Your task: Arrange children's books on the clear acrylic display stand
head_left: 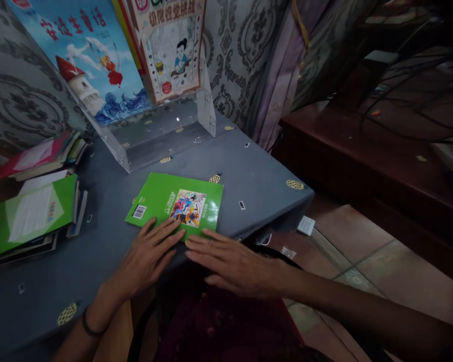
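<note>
A green book (162,191) lies closed on the table near its front edge, showing a barcode and a colourful picture. My left hand (149,254) rests on the book's lower left edge, fingers stretched out and a little apart. From the right, my right hand (228,261) reaches to the lower edge of the same book, its fingers extended and its fingertips on or against the cover. Neither hand grips anything. A dark band circles my left wrist.
Two piles of books, one topped by a green book (7,216) and one by a pink book (33,156), stand at the left. A clear acrylic stand (162,136) holds upright picture books at the back. Right of the table are a dark red cabinet (362,156) with cables and a tiled floor (385,251).
</note>
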The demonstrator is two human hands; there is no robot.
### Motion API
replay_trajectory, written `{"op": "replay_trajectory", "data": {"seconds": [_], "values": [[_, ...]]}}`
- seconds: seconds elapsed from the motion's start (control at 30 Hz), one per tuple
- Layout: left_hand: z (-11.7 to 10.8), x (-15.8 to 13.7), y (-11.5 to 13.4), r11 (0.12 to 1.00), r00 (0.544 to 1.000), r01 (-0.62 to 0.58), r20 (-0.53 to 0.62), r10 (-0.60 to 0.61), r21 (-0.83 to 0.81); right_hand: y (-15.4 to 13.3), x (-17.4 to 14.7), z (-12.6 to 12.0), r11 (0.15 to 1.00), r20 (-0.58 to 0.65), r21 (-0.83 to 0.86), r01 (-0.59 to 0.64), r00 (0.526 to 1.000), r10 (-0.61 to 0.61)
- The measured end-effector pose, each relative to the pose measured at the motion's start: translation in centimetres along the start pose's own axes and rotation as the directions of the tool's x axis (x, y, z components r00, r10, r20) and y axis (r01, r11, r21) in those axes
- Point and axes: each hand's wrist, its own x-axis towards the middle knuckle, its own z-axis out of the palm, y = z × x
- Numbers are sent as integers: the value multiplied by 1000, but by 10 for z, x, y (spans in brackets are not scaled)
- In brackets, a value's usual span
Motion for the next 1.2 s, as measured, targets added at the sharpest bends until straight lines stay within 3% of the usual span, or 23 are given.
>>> {"op": "replay_trajectory", "data": {"seconds": [0.1,0.3,0.43,0.6,0.93,1.03,1.13,1.2], "values": [[2,-1,1,1000,1000,13,-2,-13,-16,-10,-6,5,999,29,2,-47,998,47],[2,-1,1,999,1000,30,-5,-30,-32,15,-8,-8,992,31,-41,-122,992,123],[4,-2,1,998,999,49,-2,-49,-40,44,-11,-17,976,-41,-91,-199,980,196],[5,-2,2,996,998,62,-8,-63,-58,81,-14,-28,921,-146,-143,-362,928,342],[5,-1,1,996,998,55,-9,-56,-74,97,-1,-35,895,-204,-130,-426,895,397],[7,-3,2,994,997,68,-13,-69,-88,83,5,-28,899,-208,-226,-376,920,332],[11,-5,3,989,993,96,-55,-103,-113,49,13,-12,961,-80,-254,-112,992,95],[12,-6,3,985,988,107,-94,-121,-138,29,16,-1,977,-6,-209,48,999,-51]]}}
